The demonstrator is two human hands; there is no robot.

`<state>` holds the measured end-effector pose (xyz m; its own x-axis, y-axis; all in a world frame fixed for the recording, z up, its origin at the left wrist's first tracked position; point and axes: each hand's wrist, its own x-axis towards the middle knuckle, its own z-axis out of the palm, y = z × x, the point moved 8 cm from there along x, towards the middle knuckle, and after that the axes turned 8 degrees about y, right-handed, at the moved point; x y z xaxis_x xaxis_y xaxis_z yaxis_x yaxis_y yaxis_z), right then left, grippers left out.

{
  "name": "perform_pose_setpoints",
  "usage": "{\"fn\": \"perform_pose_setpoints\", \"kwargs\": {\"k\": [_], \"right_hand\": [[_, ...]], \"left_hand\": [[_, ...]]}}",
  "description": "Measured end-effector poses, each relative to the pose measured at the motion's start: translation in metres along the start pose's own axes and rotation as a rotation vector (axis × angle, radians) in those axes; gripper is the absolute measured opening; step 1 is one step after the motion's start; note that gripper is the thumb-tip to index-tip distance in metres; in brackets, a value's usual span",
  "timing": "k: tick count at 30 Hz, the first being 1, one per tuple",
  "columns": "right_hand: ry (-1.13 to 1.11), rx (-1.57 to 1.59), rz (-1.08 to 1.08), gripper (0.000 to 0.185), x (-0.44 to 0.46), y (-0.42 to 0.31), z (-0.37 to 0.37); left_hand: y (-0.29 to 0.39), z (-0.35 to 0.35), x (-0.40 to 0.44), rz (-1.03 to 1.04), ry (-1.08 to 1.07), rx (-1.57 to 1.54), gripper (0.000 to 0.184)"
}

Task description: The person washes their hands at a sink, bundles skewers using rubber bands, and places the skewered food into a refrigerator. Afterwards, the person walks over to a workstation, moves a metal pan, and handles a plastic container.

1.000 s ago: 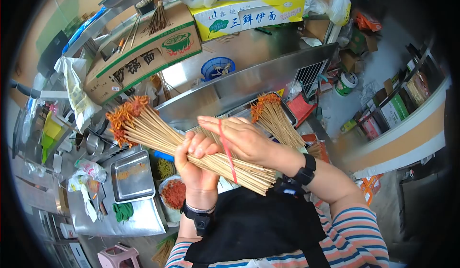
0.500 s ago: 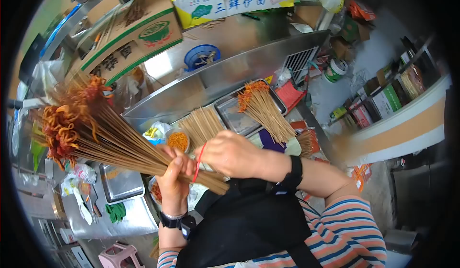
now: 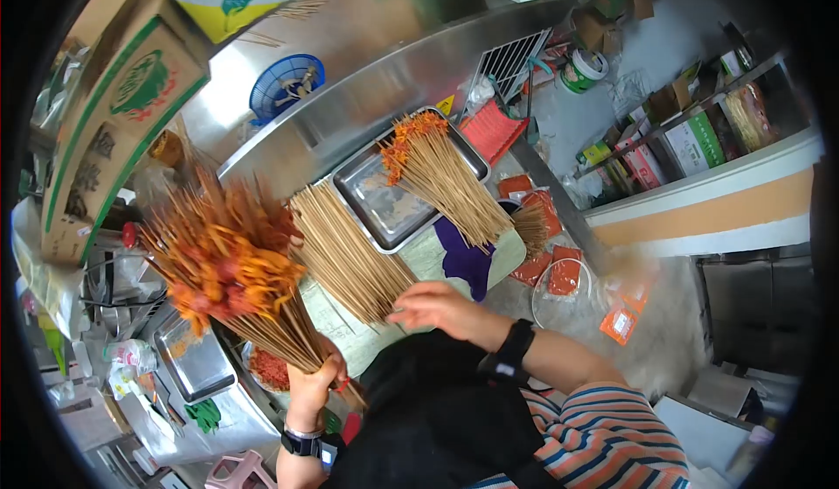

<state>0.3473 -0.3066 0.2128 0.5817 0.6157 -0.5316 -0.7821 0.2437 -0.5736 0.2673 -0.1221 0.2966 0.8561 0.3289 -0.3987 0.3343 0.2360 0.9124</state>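
My left hand (image 3: 315, 386) is closed around the lower sticks of a thick skewer bundle (image 3: 232, 270). Orange-red pieces of food crowd the bundle's upper end, which leans up and to the left. A red band (image 3: 341, 386) shows on the sticks by that hand. My right hand (image 3: 446, 308) has its fingers stretched out and holds nothing visible. It is close to the lower ends of a row of bare wooden sticks (image 3: 345, 249) on a pale green surface. Beyond these, more food-tipped skewers (image 3: 459, 187) lie partly on a metal tray (image 3: 354, 196).
A purple cloth (image 3: 463, 262) lies beside the tray. Red packets (image 3: 566, 270) are at the right, near a red basket (image 3: 495, 131). Behind a raised metal edge stands a blue basket (image 3: 287, 87). A second tray (image 3: 197, 371) and a bowl of red bits (image 3: 266, 367) are at left.
My right hand has come away from the red band and moved right, its fingers opening. My left hand has lowered the bundle and turned it more upright. The view has shifted to the right.
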Motion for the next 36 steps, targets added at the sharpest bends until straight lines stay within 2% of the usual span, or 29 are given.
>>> {"fn": "perform_pose_setpoints", "kwargs": {"k": [1,2,3,4,5,6,8,9,11,14,20,21,22,24,25,26,28,29,30,31,32,33,35,36], "right_hand": [[0.068,0.028,-0.002,0.025,0.011,0.01,-0.045],[0.113,-0.179,-0.042,0.033,0.019,0.005,-0.076],[0.264,-0.383,-0.116,0.048,0.02,-0.022,-0.084],[0.365,-0.631,-0.438,0.069,0.045,-0.017,-0.135],[0.54,-1.028,-0.474,0.098,0.047,-0.047,-0.144],[0.545,-1.03,-0.465,0.098,0.056,-0.058,-0.153],[0.89,-1.558,-0.548,0.121,0.064,-0.092,-0.168],[0.886,-1.557,-0.541,0.121,0.075,-0.099,-0.172],[0.972,-1.707,-0.051,0.128,0.094,-0.091,-0.205],[1.008,-1.775,0.055,0.127,0.108,-0.086,-0.226],[1.015,-1.725,0.09,0.124,0.119,-0.085,-0.259],[1.028,-1.778,0.06,0.109,0.118,-0.092,-0.255],[1.023,-1.784,0.052,0.109,0.121,-0.091,-0.265],[0.928,-1.719,-0.058,0.089,0.13,-0.086,-0.279],[0.867,-1.715,-0.24,0.069,0.127,-0.088,-0.271],[0.859,-1.724,-0.251,0.069,0.12,-0.101,-0.255],[0.753,-1.368,-0.078,0.06,0.111,-0.114,-0.231],[0.743,-1.501,-0.351,0.055,0.111,-0.112,-0.239],[0.732,-1.514,-0.356,0.055,0.101,-0.112,-0.244],[0.647,-1.389,-0.38,0.051,0.094,-0.112,-0.245],[0.557,-1.266,-0.395,0.048,0.086,-0.109,-0.243],[0.544,-1.28,-0.391,0.048,0.075,-0.107,-0.237],[0.557,-0.823,-0.319,0.039,0.042,-0.103,-0.233],[0.556,-0.84,-0.321,0.039,0.026,-0.107,-0.226]], "left_hand": [[-0.008,-0.002,0.004,-0.021,0.032,0.053,0.004],[-0.017,-0.002,0.008,-0.042,0.063,0.104,0.004],[-0.025,0.002,0.013,-0.056,0.062,0.099,0.004],[-0.037,0.006,0.018,-0.095,0.049,0.173,0.006],[-0.049,0.009,0.024,-0.131,0.034,0.249,0.009],[-0.065,0.013,0.027,-0.207,-0.016,0.271,0.006],[-0.084,0.02,0.034,-0.24,0.057,0.181,0.01],[-0.092,0.02,0.038,-0.246,0.06,0.183,0.01],[-0.112,0.017,0.047,-0.302,0.093,0.199,0.01],[-0.137,0.011,0.06,-0.356,0.113,0.199,0.009],[-0.157,0.026,0.087,-0.386,0.072,0.156,0.006],[-0.161,0.03,0.092,-0.398,0.063,0.121,0.006],[-0.164,0.035,0.097,-0.41,0.052,0.086,0.007],[-0.172,0.043,0.11,-0.405,0.039,0.064,0.008],[-0.181,0.048,0.117,-0.432,0.025,0.007,0.009],[-0.187,0.053,0.124,-0.457,0.012,-0.052,0.009],[-0.192,0.065,0.142,-0.477,0.046,-0.094,0.007],[-0.197,0.075,0.15,-0.497,0.011,-0.126,0.005],[-0.202,0.086,0.159,-0.516,-0.025,-0.159,0.003],[-0.203,0.095,0.169,-0.513,-0.017,-0.173,0.003],[-0.207,0.107,0.177,-0.568,-0.024,-0.234,0.002],[-0.212,0.118,0.184,-0.625,-0.033,-0.294,0.004],[-0.219,0.136,0.202,-0.683,-0.033,-0.336,0.005],[-0.23,0.146,0.21,-0.739,-0.041,-0.362,0.007]]}}
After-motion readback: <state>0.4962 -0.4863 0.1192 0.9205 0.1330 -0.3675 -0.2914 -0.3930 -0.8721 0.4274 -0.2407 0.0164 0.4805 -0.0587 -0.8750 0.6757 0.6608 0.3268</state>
